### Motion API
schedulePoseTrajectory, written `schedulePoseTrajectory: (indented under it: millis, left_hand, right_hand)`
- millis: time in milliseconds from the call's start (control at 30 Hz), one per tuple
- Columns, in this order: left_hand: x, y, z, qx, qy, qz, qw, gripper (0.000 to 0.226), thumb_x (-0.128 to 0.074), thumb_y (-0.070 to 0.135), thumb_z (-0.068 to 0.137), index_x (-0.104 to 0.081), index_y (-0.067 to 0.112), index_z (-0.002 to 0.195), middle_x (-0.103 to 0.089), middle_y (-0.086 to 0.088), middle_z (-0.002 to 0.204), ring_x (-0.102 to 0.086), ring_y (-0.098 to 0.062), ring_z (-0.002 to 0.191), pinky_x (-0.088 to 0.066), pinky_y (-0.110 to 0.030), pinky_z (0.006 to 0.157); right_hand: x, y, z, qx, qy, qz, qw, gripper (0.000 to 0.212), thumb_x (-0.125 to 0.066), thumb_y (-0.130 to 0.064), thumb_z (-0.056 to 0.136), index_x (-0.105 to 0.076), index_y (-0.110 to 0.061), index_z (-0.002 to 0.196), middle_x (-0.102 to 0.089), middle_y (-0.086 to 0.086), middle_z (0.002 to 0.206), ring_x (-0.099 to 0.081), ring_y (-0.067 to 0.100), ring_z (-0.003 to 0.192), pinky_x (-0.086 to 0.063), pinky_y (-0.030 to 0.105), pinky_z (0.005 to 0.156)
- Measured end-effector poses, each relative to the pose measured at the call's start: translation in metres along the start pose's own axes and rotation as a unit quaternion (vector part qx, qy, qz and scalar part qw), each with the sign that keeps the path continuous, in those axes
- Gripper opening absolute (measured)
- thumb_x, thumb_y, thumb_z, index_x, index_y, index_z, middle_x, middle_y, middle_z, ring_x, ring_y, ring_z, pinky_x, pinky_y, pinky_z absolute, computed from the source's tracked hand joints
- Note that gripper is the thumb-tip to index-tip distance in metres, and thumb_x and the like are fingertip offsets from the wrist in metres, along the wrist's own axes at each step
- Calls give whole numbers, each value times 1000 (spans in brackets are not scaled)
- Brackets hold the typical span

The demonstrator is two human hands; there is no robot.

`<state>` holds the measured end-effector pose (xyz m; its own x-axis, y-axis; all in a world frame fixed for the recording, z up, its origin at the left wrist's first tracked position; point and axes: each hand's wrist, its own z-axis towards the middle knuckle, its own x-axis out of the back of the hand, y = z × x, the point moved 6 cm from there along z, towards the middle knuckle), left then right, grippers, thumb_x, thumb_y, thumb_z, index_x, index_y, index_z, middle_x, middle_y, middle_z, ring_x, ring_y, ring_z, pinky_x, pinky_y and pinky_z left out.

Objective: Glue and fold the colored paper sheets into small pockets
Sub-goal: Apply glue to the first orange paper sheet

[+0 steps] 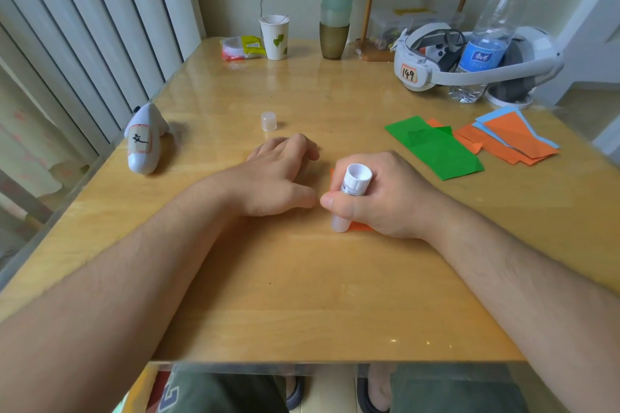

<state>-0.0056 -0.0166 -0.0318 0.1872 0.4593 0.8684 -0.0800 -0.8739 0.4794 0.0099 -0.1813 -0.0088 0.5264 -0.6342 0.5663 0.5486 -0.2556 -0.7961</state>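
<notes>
wooden table [302, 295]: my right hand [379, 198] grips the glue stick [352, 194] tip-down on orange paper [360, 227]; left hand [278, 174] rests loosely curled, empty. i judge paper light, floppy; pin it flat.

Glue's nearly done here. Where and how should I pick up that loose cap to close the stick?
Pinch the cap across its round side walls from above. It stands upright and alone on the table, just beyond the left hand, which is free.

The wooden table [302, 295] carries green paper [436, 147], orange sheets [510, 141], a cap [268, 121] and a bottle [486, 43].
</notes>
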Motion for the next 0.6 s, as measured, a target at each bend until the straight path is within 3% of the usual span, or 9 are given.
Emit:
schedulePoseTrajectory:
  millis: [133, 233, 300, 467, 600]
  left_hand:
    - [1, 2, -1, -4, 2, 0, 1000, 59, -56, 53, 69, -33, 39, 122, -36, 19, 150, -17, -11, 146, -21, -39, 121]
    - [0, 3, -1, 1, -1, -4, 1000, 61, -54, 51, 67, -34, 38, 123, -36, 17, 151, -17, -12, 146, -21, -39, 121]
    - [0, 2, -1, 3, -3, -6, 1000, 61, -54, 51, 66, -33, 39, 123, -35, 17, 151, -18, -14, 146, -22, -39, 121]
    - [0, 1, 0, 7, 1, -6, 1000, 59, -52, 49, 68, -34, 38, 123, -36, 17, 152, -17, -14, 147, -21, -40, 121]
    - [-1, 1, 2, 7, 7, 3, 1000, 49, -45, 47, 74, -33, 38, 120, -37, 15, 152, -18, -13, 148, -19, -38, 122]
  right_hand:
    - [13, 1, 4, 11, 79, 83, 993, 34, -71, -45, 77, -59, -14, 67, -57, 4, 60, -49, 11, 61, -40, 29, 59]
    - [22, 9, 6, 2, 112, 47, 993, 36, -68, -47, 76, -57, -13, 68, -55, 9, 57, -46, 20, 59, -37, 34, 57]
    - [22, 11, 5, -7, 111, 15, 994, 34, -69, -45, 75, -56, -14, 69, -58, 9, 58, -47, 22, 60, -39, 35, 57]
    - [15, 8, 4, -13, 84, -14, 996, 26, -70, -31, 80, -57, -17, 64, -66, -4, 58, -52, 6, 59, -41, 24, 59]
    - [9, 7, 4, -11, 53, -45, 997, 26, -69, -32, 82, -58, -13, 67, -71, 2, 60, -62, 24, 66, -51, 39, 65]
